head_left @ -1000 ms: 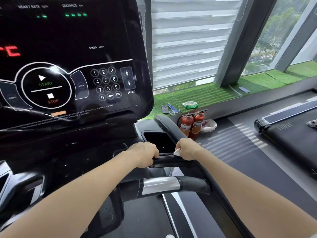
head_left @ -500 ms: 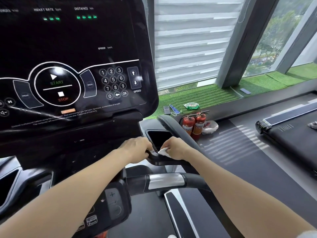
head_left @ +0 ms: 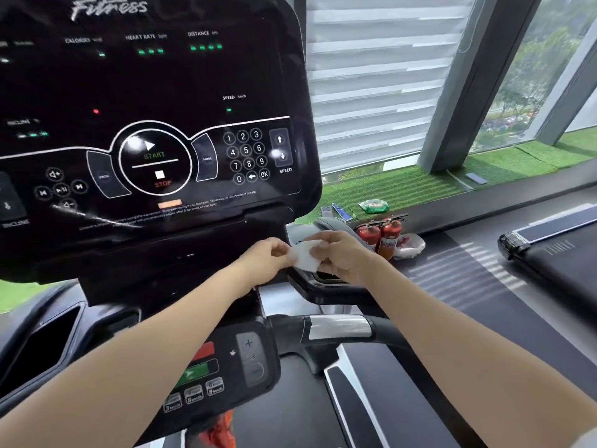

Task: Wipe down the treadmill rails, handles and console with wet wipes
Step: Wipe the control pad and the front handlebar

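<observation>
The black treadmill console (head_left: 145, 124) fills the upper left, with a lit START/STOP panel and number keypad. Below its right corner, both hands hold a small white wet wipe (head_left: 305, 256) between them, above the right cup-holder tray (head_left: 326, 282). My left hand (head_left: 266, 257) pinches the wipe's left edge. My right hand (head_left: 342, 253) grips its right side with fingers curled round it. A black handle with a silver sensor grip (head_left: 339, 328) runs beneath my right forearm. A lower control pad (head_left: 223, 367) with plus and minus keys sits under my left forearm.
Two red fire extinguishers (head_left: 382, 237) stand on the floor past the tray, beside a white bag (head_left: 410, 247). A green turf ledge (head_left: 403, 185) under the window holds a green packet and small items. Another treadmill's deck (head_left: 549, 240) lies at the right.
Both hands have lifted off the tray's front edge and now hold the wipe up between them, spread wider. The camera has tilted down and left, showing more of the console.
</observation>
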Available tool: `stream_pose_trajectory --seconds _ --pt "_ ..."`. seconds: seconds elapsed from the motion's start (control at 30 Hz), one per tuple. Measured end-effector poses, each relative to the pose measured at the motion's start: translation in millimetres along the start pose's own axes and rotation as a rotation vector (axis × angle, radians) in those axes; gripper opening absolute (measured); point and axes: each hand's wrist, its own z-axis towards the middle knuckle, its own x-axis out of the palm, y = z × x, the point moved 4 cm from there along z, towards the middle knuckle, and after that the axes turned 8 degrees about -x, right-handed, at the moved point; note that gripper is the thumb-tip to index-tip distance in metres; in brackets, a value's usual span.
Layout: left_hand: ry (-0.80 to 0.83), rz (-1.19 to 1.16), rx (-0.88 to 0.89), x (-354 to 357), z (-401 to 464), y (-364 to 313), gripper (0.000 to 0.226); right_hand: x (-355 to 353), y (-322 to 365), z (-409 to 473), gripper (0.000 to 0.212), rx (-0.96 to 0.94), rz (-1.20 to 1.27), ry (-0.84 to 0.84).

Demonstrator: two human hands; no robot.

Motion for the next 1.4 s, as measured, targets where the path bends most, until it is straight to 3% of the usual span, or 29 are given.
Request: stream_pose_trajectory --seconds 0.07,0.17,0.23,0.33,0.5,0.57,0.7,0.8,0.93,1.13,1.3,1.4 --pt "-0.042 -0.078 -0.049 1 1 5 0.005 1 1 -3 0.022 -0.022 -0.043 0.002" --pt "-0.034 -0.199 -0.146 3 5 7 0.011 0 4 -6 0.016 -0.094 -0.215 0.022" --pt "-0.029 -0.240 -0.181 3 7 5 0.010 0 8 -3 0.018 -0.184 -0.473 0.031" --pt "-0.016 -0.404 -0.217 2 8 -2 0.007 9 14 8 0.038 -0.388 -0.873 -0.006" --pt "-0.035 -0.516 -0.291 -13 5 1 0.004 34 14 18 0.034 -0.588 -1.003 0.125" --pt "-0.040 -0.425 -0.299 -19 6 7 0.003 36 11 23 0.028 -0.590 -0.993 0.156" --pt "-0.170 0.337 -0.147 -30 6 20 0.008 27 -7 35 0.021 -0.509 -1.101 0.107" --pt "-0.152 0.643 -0.087 -33 -3 36 0.023 25 -15 39 0.022 -0.455 -1.171 0.025" --pt "-0.141 0.720 -0.059 -41 -11 50 0.035 46 -21 41 0.024 -0.522 -1.237 0.073" --pt "-0.109 0.771 0.020 -41 -13 56 0.045 56 -21 41 0.021 -0.655 -1.528 0.147" --pt "-0.090 0.810 0.067 -41 -11 53 0.046 67 -17 47 0.021 -0.703 -1.531 0.123" --pt "-0.087 0.822 0.079 -42 -10 52 0.043 63 -19 42 0.008 -0.708 -1.555 0.119"
